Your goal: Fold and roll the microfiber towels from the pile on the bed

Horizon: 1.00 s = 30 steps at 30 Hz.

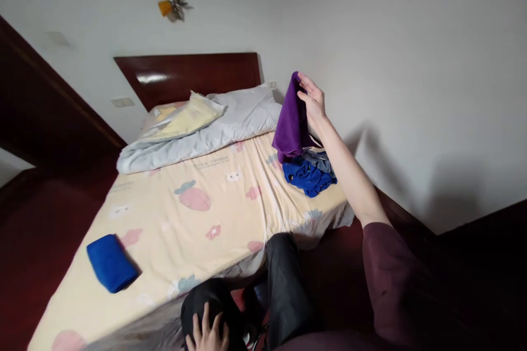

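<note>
Purple cloth [291, 123] – soft, light, drapes limp from right hand [313, 100] pinching its top corner; left hand [208, 334] rests open-fingered on knee – best gripped at corners.

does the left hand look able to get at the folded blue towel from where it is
Probably yes: the left hand rests free on the knee, and the folded blue towel lies on open sheet near that bed edge with nothing between.

Right hand [313, 100] lifts a purple cloth [291, 123] by its top edge, above a crumpled blue and grey pile [309, 172] on the yellow patterned bed [197, 219]. Left hand [208, 333] rests on a black-trousered knee [206, 299]; a folded blue towel [111, 262] lies well apart.
</note>
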Available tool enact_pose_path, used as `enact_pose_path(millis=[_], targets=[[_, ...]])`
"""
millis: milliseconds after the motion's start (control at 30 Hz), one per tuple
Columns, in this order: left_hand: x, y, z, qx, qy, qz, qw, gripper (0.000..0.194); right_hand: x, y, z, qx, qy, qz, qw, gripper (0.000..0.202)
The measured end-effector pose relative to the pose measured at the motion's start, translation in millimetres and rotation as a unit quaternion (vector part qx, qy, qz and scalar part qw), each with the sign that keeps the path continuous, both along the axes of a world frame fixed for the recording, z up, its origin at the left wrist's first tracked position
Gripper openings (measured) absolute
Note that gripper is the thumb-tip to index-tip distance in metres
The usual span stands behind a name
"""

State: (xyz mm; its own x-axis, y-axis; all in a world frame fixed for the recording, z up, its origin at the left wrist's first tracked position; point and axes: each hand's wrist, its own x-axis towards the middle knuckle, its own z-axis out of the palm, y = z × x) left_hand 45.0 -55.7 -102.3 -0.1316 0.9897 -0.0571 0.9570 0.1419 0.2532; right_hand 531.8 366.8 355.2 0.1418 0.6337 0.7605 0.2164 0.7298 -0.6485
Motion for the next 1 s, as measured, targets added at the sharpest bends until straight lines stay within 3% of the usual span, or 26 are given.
enact_pose_path(millis=[100,200,300,433,500,567,667,800,933,1000], targets=[[-4.8,5.3,10.8,0.004,-0.140,0.024,0.990,0.039,-31.5,-23.2,34.3,0.056,-0.025,0.029,0.998,0.056],[-5.3,11.9,45.6,0.023,-0.330,0.023,0.943,0.052,-67.2,-48.8,49.6,0.092,-0.043,0.054,0.993,0.050],[3.4,13.7,103.7,0.058,-0.440,0.022,0.896,0.059,-109.4,-83.9,46.9,0.104,-0.056,0.067,0.991,0.042],[24.5,7.3,190.6,0.116,-0.493,-0.039,0.861,0.045,-169.0,-148.1,26.2,0.101,-0.067,0.043,0.992,0.028],[34.2,1.3,224.6,0.149,-0.498,-0.074,0.851,0.038,-194.6,-180.2,14.9,0.095,-0.079,0.035,0.992,0.026],[42.2,-5.5,247.8,0.187,-0.503,-0.098,0.838,0.032,-215.2,-206.7,4.7,0.077,-0.102,0.045,0.991,0.024],[52.3,-13.7,264.1,0.239,-0.512,-0.115,0.817,0.029,-238.2,-234.4,-10.1,0.015,-0.130,0.088,0.987,0.025],[65.0,-12.7,269.0,0.300,-0.487,-0.139,0.808,0.028,-258.7,-262.1,-32.9,-0.140,-0.139,0.180,0.964,0.034],[75.4,1.4,275.5,0.392,-0.404,-0.135,0.815,0.036,-269.5,-287.3,-56.0,-0.343,-0.072,0.294,0.889,0.043],[79.1,10.0,281.5,0.431,-0.362,-0.120,0.818,0.043,-271.2,-297.8,-66.3,-0.404,-0.007,0.324,0.855,0.044]])
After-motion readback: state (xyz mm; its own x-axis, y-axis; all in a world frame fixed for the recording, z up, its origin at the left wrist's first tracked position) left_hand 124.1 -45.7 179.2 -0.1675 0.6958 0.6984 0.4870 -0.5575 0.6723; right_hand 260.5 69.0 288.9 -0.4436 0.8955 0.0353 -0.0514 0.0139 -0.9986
